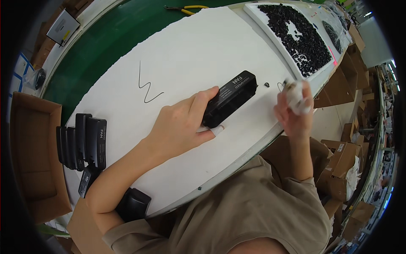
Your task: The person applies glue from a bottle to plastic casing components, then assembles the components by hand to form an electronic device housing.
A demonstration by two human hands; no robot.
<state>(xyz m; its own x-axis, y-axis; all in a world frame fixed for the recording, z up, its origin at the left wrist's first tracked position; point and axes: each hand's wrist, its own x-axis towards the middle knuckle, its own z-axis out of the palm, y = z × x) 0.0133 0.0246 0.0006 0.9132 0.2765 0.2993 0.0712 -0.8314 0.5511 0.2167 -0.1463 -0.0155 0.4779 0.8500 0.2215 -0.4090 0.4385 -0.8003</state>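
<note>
My brown shirt (245, 211) is closest, right by the edge of the table. A tiny dark speck (199, 188) sits near that edge. A shiny black thing (134, 203) is beside my left elbow, partly hidden by my arm.

My left hand (182, 120) is closed around the near end of a long black case (231, 96). My fingers go over the top side, and my thumb is under the near end, with a white wrap (218, 130) on it. The rest of the case sticks out past my hand, slanting up and to the right. I can't tell if its underside touches the white sheet (182, 55).

My right hand (296, 112) is up on the right, apart from the case. Its fingers are bent, but it is blurry with white on it, so I can't tell if it pinches anything. A little black bit (267, 84) lies between it and the case's far end.

Off to my left, more black cases (96, 144) stand close together next to an open box (36, 148). Farther up, a white tray (292, 29) holds lots of black bits (308, 46). Farthest away are pliers (194, 6) with yellow handles.
</note>
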